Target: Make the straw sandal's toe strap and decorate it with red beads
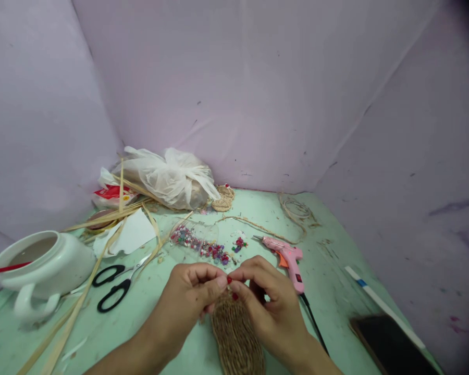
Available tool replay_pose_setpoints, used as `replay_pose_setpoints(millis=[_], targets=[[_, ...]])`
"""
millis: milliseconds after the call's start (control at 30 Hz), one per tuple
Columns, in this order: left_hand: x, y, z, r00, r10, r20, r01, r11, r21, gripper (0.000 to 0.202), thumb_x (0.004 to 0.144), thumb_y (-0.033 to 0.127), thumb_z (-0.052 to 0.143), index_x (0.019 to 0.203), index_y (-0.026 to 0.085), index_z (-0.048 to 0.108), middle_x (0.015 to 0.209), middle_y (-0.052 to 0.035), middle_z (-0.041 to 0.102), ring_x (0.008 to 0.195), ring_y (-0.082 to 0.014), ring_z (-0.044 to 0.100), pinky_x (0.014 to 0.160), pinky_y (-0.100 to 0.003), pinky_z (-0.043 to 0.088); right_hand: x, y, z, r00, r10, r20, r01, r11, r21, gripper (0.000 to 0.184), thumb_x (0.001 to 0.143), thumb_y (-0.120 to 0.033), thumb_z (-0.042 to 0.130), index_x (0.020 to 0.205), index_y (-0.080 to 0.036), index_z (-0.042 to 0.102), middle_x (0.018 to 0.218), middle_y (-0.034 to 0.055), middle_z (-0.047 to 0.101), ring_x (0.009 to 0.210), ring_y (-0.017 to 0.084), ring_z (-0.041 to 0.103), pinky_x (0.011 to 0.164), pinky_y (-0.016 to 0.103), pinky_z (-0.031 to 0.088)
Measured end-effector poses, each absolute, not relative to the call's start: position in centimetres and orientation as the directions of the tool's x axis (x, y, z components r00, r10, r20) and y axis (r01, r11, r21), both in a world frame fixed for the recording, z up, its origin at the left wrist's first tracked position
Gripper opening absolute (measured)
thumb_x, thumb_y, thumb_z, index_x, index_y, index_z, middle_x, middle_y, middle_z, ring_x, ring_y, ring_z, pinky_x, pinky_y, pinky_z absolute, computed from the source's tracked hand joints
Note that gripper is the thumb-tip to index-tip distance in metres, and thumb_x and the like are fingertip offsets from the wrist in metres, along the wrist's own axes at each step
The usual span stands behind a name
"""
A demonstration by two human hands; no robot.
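Note:
A small red bead (229, 279) sits between the fingertips of both hands. My left hand (197, 291) pinches at it from the left, thumb against forefinger. From the other side my right hand (263, 291) closes thumb and forefinger on the bead. Just below, a second red bead (235, 296) shows at the top end of a brown woven fibre piece (237, 336), which runs down between my wrists and out of the frame. Whether a thread passes through the held bead is too small to tell.
Loose coloured beads spill from a clear container (199, 229). A pink glue gun (285, 252) lies to the right, cord towards me, beyond a phone-like dark slab (391, 341). Left are black-handled scissors (117, 286), fibre strips and a white pot (74, 258). A plastic bag (168, 177) stands behind.

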State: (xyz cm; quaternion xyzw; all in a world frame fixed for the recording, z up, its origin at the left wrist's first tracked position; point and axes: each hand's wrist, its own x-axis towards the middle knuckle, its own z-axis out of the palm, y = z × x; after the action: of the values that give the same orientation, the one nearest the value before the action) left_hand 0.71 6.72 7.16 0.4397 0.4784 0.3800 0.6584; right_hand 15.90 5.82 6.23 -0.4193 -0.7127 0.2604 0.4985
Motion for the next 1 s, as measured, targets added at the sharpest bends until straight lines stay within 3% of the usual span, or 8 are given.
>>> replay_pose_setpoints(millis=[367,933,1000], targets=[[0.4,7.0,7.8,0.339,0.881,-0.329,-0.103,0.383,0.918,0.020,0.063,0.031,0.070,0.060,0.012,0.063,0.046,0.0042,0.048,0.041,-0.0047,0.036,0.041,-0.018,0.022,16.2,5.8,6.3,-0.247,0.806,0.537,0.347,0.591,-0.728,0.020,0.080,-0.006,0.051,0.089,-0.017,0.065,0.076,0.0033,0.058,0.069,0.013,0.058,0.061,0.026,0.048],[0.5,6.6,8.6,0.295,0.894,-0.337,-0.091,0.377,0.922,0.014,0.060,0.025,0.071,0.061,0.012,0.065,0.046,0.0039,0.049,0.040,-0.0044,0.039,0.039,-0.017,0.026,16.2,5.3,7.2,-0.308,0.772,0.556,0.448,0.634,-0.631,0.019,0.083,-0.009,0.044,0.087,-0.020,0.059,0.078,0.0036,0.057,0.071,0.014,0.057,0.060,0.026,0.046],[0.1,6.7,8.9,0.308,0.889,-0.339,-0.105,0.385,0.917,0.013,0.060,0.024,0.071,0.062,0.012,0.066,0.048,0.0027,0.052,0.040,-0.0038,0.039,0.039,-0.017,0.026,17.1,5.8,7.4,-0.252,0.794,0.554,0.511,0.595,-0.621,0.016,0.083,-0.013,0.045,0.084,-0.020,0.059,0.076,0.0026,0.059,0.068,0.014,0.056,0.060,0.026,0.044]])
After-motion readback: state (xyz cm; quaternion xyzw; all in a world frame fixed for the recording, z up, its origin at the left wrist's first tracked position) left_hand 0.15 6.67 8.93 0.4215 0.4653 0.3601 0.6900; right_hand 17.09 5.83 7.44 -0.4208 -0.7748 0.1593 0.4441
